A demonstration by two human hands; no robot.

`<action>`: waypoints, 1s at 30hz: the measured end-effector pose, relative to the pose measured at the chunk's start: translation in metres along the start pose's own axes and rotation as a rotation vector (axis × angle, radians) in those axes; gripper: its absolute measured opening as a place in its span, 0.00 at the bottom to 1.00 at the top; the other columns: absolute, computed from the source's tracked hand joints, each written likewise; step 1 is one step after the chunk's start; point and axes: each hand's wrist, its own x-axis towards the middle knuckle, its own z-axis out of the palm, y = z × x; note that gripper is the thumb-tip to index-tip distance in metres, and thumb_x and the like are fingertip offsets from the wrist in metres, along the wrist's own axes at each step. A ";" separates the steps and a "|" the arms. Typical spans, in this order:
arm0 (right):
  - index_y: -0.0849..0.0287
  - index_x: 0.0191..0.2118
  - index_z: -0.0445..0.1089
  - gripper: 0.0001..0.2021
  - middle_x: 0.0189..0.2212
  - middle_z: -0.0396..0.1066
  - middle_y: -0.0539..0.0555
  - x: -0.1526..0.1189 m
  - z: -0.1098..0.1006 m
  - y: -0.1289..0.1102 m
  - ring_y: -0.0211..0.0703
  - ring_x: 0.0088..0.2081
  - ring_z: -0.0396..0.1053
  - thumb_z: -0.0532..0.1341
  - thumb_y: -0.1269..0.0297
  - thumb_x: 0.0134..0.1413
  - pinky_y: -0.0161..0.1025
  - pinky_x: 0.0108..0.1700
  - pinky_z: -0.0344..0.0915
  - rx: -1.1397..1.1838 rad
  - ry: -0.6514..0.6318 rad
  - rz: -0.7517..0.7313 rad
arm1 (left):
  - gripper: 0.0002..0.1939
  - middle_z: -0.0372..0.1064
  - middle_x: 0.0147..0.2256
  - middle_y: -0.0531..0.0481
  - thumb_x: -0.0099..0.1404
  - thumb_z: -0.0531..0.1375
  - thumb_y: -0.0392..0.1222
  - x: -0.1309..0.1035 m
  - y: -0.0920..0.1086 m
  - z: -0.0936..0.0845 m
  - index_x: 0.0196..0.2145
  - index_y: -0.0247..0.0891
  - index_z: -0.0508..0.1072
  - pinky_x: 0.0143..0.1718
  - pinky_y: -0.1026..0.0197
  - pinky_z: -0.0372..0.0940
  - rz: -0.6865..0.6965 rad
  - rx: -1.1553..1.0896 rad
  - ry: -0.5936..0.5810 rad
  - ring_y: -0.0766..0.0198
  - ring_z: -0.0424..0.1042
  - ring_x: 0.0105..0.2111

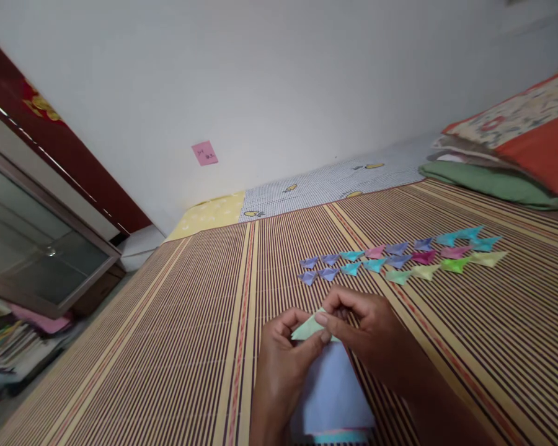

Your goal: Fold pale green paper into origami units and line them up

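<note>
Between my two hands is a pale green piece of folded paper [307, 328] with a pointed left corner. My left hand [283, 353] pinches it from the left, thumb on the near side. From the right, my right hand [363, 319] grips its upper edge between thumb and fingers; some fingertips are hidden behind the paper. Just below lies a stack of paper sheets [337, 390], lavender on top, with pink and blue edges showing at the near end. Beyond my hands, several small folded paper boats [374, 265] in purple, blue, pink, green and yellow stand in rows.
A striped bamboo mat [204, 297] covers the bed. Folded bedding with a green layer [483, 183] and an orange patterned one [539, 130] lies at the right. A pink sticky note [204, 153] is on the white wall. A glass-fronted cabinet [41, 241] stands left.
</note>
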 end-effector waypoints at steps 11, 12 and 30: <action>0.59 0.29 0.70 0.12 0.25 0.66 0.47 0.006 0.002 0.010 0.38 0.29 0.62 0.65 0.56 0.57 0.34 0.30 0.58 0.034 -0.202 0.092 | 0.12 0.70 0.24 0.54 0.55 0.72 0.43 0.001 -0.010 -0.008 0.27 0.34 0.76 0.27 0.66 0.60 0.019 -0.201 0.120 0.68 0.65 0.24; 0.60 0.28 0.70 0.13 0.24 0.64 0.47 0.005 0.002 0.010 0.38 0.29 0.61 0.64 0.55 0.58 0.34 0.29 0.56 0.024 -0.199 0.091 | 0.11 0.70 0.25 0.54 0.55 0.72 0.43 0.001 -0.012 -0.008 0.28 0.34 0.76 0.28 0.66 0.61 0.018 -0.231 0.124 0.68 0.66 0.24; 0.59 0.29 0.73 0.11 0.21 0.65 0.47 0.004 -0.003 0.015 0.38 0.25 0.62 0.63 0.59 0.58 0.35 0.28 0.58 0.141 0.001 0.084 | 0.11 0.74 0.27 0.52 0.59 0.71 0.43 0.002 -0.011 -0.007 0.30 0.34 0.76 0.31 0.66 0.65 0.113 -0.244 0.238 0.67 0.70 0.27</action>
